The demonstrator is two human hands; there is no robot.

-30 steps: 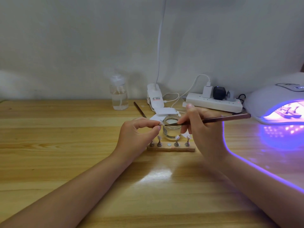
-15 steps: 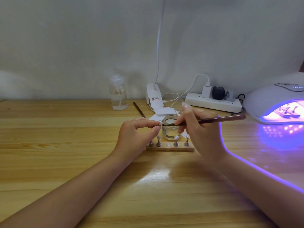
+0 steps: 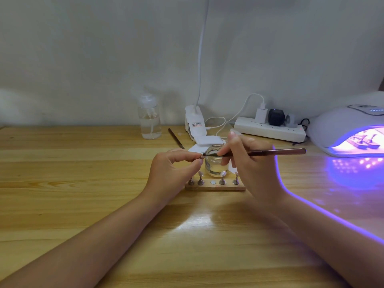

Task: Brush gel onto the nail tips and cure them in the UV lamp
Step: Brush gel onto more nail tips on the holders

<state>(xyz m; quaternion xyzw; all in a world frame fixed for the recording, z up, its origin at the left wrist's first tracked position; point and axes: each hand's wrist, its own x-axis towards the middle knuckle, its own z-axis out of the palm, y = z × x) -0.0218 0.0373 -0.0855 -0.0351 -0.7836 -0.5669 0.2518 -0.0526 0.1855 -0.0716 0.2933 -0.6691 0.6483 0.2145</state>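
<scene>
A wooden table (image 3: pixel 62 167) fills the lower view, set against a pale wall; at its right edge a white UV lamp (image 3: pixel 340 125) glows violet, with a strip of nail tips visible inside its mouth and violet light spilling onto the tabletop before it; along the wall behind lie a white power strip (image 3: pixel 270 130) with plugs in it and a white clip-on lamp base (image 3: pixel 195 125) whose stalk rises out of view; left of that stands a clear plastic bottle (image 3: pixel 150 121), part-filled with clear liquid; a spare dark brush (image 3: pixel 176 138) lies on the wood between bottle and clip; near the middle a small open glass jar (image 3: pixel 214 165) of clear gel stands just behind a wooden holder bar (image 3: pixel 215 187), which carries four little metal stands with nail tips and one bare metal disc; the right hand (image 3: pixel 253 169) grips a brown-handled gel brush (image 3: pixel 276 152) pen-fashion, handle pointing right toward the lamp, bristles reaching left over the jar; the left hand (image 3: pixel 172 173) is curled, thumb and forefinger pinching a tiny nail tip (image 3: pixel 201 156) above the holder's left end; the bristle end meets that tip at the fingertips, though the tip itself is too small to make out clearly.
</scene>
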